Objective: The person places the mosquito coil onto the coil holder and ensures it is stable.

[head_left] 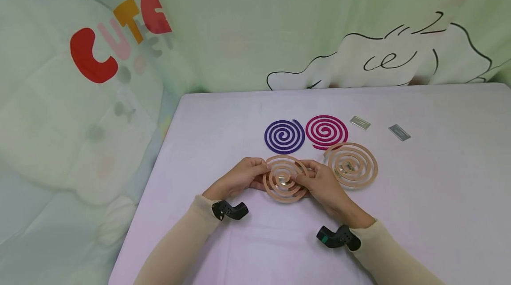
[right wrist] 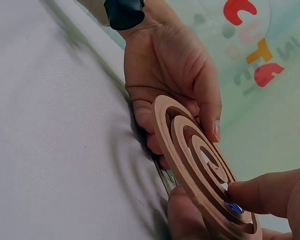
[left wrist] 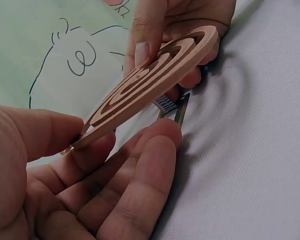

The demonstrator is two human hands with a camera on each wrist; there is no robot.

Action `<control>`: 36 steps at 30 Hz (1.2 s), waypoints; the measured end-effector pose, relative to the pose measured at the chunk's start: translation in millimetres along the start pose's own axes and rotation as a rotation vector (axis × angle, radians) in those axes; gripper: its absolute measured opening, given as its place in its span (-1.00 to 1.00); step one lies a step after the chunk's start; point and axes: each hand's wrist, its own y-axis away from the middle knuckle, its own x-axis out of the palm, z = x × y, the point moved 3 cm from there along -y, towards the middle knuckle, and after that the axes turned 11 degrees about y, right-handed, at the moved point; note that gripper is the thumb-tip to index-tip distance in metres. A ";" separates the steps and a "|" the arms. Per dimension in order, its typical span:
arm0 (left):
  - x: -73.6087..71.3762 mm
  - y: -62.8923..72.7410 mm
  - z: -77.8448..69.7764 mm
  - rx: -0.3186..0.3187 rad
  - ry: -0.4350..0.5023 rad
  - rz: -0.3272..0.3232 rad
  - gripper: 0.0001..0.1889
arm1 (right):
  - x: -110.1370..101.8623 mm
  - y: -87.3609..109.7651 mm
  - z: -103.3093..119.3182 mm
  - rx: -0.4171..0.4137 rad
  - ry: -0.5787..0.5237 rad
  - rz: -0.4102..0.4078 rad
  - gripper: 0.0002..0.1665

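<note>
A tan mosquito coil [head_left: 266, 186] is held tilted above the table between both hands. My left hand [head_left: 250, 173] pinches its left edge between thumb and index finger, other fingers curled beneath, as the left wrist view shows. Gripping the opposite side, my right hand [head_left: 321, 185] has its thumb on the coil's top face near the middle. Under the coil is a small metal coil stand [left wrist: 182, 114], close to the fingertips and partly hidden. Beside the right hand, a second tan coil [head_left: 372, 167] lies flat, with metal visible at its centre.
Behind the hands lie a purple coil [head_left: 268, 136] and a magenta coil [head_left: 344, 129] side by side. Two flat metal stands [head_left: 360, 122] lie toward the back right. A white cloth covers the table [head_left: 439, 196], with a printed curtain [head_left: 239, 27] behind.
</note>
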 end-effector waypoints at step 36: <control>-4.4 2.5 3.4 0.019 0.018 -0.002 -0.63 | -2.8 10.3 -1.2 0.015 -0.022 0.027 -0.34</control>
